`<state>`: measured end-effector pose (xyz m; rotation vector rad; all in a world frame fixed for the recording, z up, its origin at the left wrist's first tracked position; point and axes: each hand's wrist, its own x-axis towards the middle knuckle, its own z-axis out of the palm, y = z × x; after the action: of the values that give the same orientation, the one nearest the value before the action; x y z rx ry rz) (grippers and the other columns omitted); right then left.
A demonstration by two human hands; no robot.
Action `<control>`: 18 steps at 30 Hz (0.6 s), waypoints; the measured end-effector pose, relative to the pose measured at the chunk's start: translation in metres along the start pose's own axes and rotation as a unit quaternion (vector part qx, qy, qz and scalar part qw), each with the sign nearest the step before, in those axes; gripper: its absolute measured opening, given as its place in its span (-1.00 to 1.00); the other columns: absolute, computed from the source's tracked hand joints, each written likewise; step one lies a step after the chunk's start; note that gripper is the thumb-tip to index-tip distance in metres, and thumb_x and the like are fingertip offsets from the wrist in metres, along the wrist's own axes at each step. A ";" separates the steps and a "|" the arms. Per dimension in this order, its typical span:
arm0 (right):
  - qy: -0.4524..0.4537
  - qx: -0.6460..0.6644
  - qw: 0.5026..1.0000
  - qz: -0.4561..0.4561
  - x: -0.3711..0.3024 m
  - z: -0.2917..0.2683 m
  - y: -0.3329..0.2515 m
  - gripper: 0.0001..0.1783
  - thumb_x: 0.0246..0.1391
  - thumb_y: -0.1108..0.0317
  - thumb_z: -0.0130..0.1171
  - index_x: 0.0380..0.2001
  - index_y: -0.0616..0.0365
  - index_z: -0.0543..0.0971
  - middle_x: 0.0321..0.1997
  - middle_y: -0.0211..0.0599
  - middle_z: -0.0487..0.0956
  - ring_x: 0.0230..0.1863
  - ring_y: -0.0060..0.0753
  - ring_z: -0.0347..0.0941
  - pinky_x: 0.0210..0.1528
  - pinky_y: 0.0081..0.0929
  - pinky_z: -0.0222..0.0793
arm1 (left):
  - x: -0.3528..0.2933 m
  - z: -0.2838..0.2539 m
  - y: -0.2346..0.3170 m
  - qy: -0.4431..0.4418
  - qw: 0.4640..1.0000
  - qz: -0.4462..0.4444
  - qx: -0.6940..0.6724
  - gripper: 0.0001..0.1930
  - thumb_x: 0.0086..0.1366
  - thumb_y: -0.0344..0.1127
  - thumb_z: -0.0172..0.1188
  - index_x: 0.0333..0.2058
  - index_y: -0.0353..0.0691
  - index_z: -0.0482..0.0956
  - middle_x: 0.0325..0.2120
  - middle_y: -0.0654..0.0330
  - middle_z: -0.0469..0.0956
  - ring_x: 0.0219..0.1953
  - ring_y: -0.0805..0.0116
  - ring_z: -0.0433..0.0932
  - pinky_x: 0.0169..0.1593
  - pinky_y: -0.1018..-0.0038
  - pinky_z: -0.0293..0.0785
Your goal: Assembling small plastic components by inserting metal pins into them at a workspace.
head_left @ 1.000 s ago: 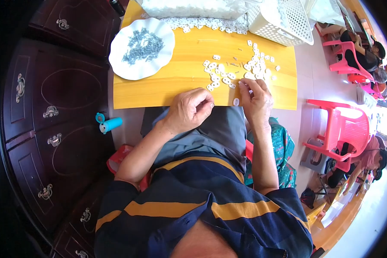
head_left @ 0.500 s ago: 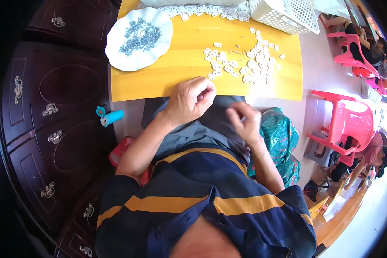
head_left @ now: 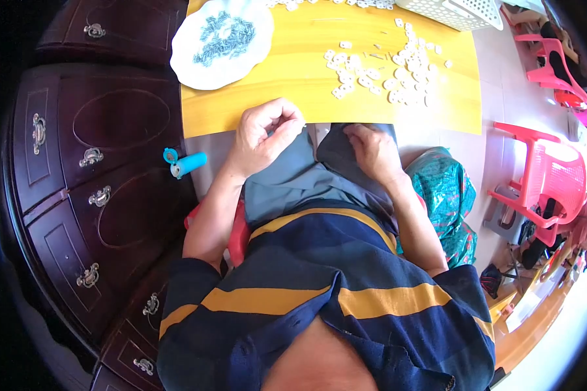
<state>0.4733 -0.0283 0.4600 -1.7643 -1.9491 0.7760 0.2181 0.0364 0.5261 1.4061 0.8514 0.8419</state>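
Note:
My left hand (head_left: 261, 137) is over the near edge of the yellow table (head_left: 241, 116), with thumb and forefinger pinched together. A tiny pale speck shows at its fingertips, too small to name. To its right, over my lap, my right hand (head_left: 377, 155) has its fingers drawn together in a pinch; whatever they may hold cannot be made out. Loose small white plastic pieces with holes (head_left: 409, 68) lie scattered on the table's right half. Far left on the table stands a white wavy-rimmed plate (head_left: 188, 70) bearing a heap of small grey metal screws or pins (head_left: 225, 45).
A white perforated basket (head_left: 453, 14) stands at the table's far right. More white pieces line the far edge. Dark drawer cabinets (head_left: 111, 130) flank my left, near a turquoise bottle (head_left: 190, 164). A green bag (head_left: 440, 186) and pink chair (head_left: 554, 182) are at right, with people beyond.
The view has shifted, so the table sits higher in the picture. My left hand has moved left. My right hand, blurred with fingers apart before, has risen toward the table edge and closed into a pinch.

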 end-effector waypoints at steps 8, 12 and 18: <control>0.036 -0.015 0.998 0.049 0.014 -0.026 0.055 -0.64 0.09 0.36 0.22 -0.03 0.22 0.58 -0.03 0.11 0.59 -0.01 0.24 0.48 0.05 -0.09 0.40 | 0.000 -0.004 0.002 -0.016 0.998 -0.011 0.053 -0.93 0.34 -0.45 0.10 -0.35 -0.30 0.50 -0.50 0.35 0.48 -0.50 0.69 0.38 -0.41 0.71 0.30; -0.057 -0.040 0.997 0.042 0.021 -0.051 0.055 -0.63 0.08 0.37 0.20 -0.02 0.22 0.58 0.05 0.07 0.56 0.12 0.19 0.41 0.17 -0.15 0.32 | 0.001 -0.005 0.000 -0.007 0.997 -0.024 0.068 -0.93 0.33 -0.47 0.10 -0.36 -0.30 0.49 -0.52 0.38 0.47 -0.52 0.72 0.36 -0.43 0.73 0.27; -0.173 0.209 0.922 0.275 0.031 -0.034 0.161 -0.67 0.06 0.44 0.20 -0.06 0.20 0.61 -0.10 -0.09 0.65 -0.18 -0.21 0.62 -0.20 -0.33 0.55 | 0.007 0.004 0.005 0.002 0.994 -0.021 0.105 -0.93 0.32 -0.50 0.10 -0.39 -0.30 0.49 -0.56 0.44 0.43 -0.55 0.76 0.31 -0.48 0.74 0.19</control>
<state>0.6145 0.0151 0.3808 -1.9991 -1.3046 1.6540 0.2252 0.0404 0.5310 1.5638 0.9914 0.7407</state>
